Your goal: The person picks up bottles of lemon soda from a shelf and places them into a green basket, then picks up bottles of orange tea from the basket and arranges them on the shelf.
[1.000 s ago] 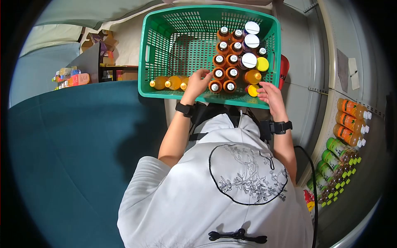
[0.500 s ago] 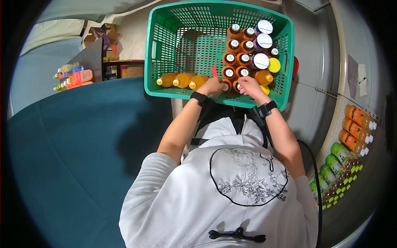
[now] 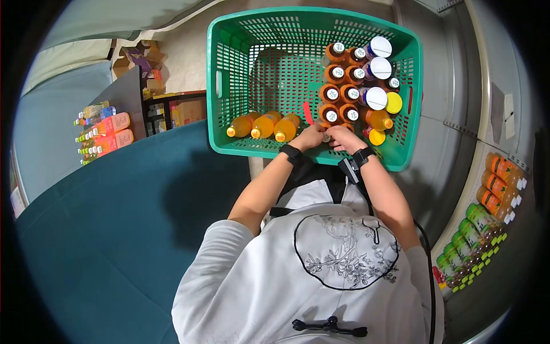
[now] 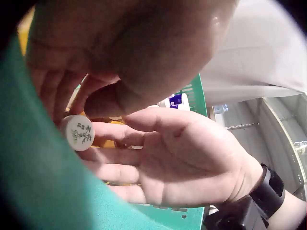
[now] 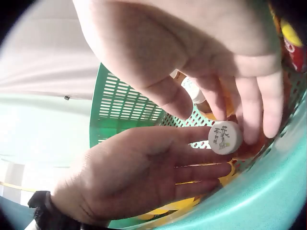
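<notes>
Inside the green plastic basket, my left hand and right hand meet around a white-capped bottle by the near wall. Straight fingers of the left hand reach along the cap's side in the right wrist view. From the opposite side, the right hand's extended fingers come down at the same bottle. Its body is mostly hidden. Beyond the hands, amber bottles with white caps stand in two rows. Left of them, three yellow-orange bottles lean against the near wall.
Jars with white lids and a yellow-lidded one stand along the basket's right side. A red strip shows beside the left hand. Shelved drinks line the right; a dark teal surface spreads at left.
Both hands have come together at the near-row bottles; the right hand moved left, away from the yellow lid. The basket appears shifted rightward in view.
</notes>
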A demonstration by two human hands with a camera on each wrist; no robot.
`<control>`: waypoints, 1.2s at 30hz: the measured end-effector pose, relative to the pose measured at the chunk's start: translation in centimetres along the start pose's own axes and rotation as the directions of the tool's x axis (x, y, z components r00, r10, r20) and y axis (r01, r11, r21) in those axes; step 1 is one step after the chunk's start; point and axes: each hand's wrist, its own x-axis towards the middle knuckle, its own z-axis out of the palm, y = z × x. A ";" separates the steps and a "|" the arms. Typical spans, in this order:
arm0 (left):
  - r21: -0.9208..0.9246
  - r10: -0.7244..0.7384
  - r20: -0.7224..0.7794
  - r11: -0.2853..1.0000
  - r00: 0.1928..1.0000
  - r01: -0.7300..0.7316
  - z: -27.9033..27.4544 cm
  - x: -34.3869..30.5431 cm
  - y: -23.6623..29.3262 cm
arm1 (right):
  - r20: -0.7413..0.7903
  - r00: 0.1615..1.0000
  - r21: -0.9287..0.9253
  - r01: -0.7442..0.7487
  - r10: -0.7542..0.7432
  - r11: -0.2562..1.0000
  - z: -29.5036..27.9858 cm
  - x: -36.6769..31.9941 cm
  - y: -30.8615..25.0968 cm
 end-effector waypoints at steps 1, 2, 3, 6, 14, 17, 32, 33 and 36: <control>0.001 0.005 0.000 1.000 1.000 -0.005 -0.1 0.3 -0.1 | -0.026 1.000 0.021 -0.005 0.005 1.000 0.2 0.4 0.4; 0.028 0.016 -0.003 0.999 1.000 -0.016 0.0 0.8 -0.6 | -0.051 0.999 0.005 0.014 -0.014 1.000 0.6 -0.4 -0.2; 0.058 0.022 0.000 0.998 1.000 -0.022 0.1 1.0 -1.2 | -0.075 0.997 -0.005 0.029 -0.030 1.000 1.1 -1.3 -0.8; 0.078 0.062 0.001 0.995 0.998 -0.062 0.4 1.3 -1.9 | -0.108 0.993 0.112 0.067 -0.055 0.991 1.6 -1.7 -0.9; 0.288 0.265 -0.033 0.926 0.964 -0.244 -0.6 -3.3 2.2 | -0.158 0.962 -0.040 0.218 -0.221 0.975 1.6 -6.2 -1.6; 0.370 0.423 -0.064 0.851 0.904 -0.372 -1.0 -10.1 8.0 | -0.168 0.922 -0.044 0.347 -0.349 0.937 1.6 -12.7 -2.8; 0.108 0.681 0.180 0.704 0.710 -0.702 12.3 -22.5 14.0 | -0.560 0.222 -0.274 0.859 -0.798 0.432 2.7 -31.4 11.1; 0.088 0.743 0.236 0.626 0.627 -0.775 14.4 -22.8 13.9 | -0.633 0.193 -0.286 0.842 -0.749 0.458 3.0 -31.9 13.2; 0.038 0.622 0.523 0.666 0.583 -0.745 19.7 -19.7 12.7 | -0.768 0.285 -0.115 0.819 -0.573 0.561 4.0 -35.6 19.7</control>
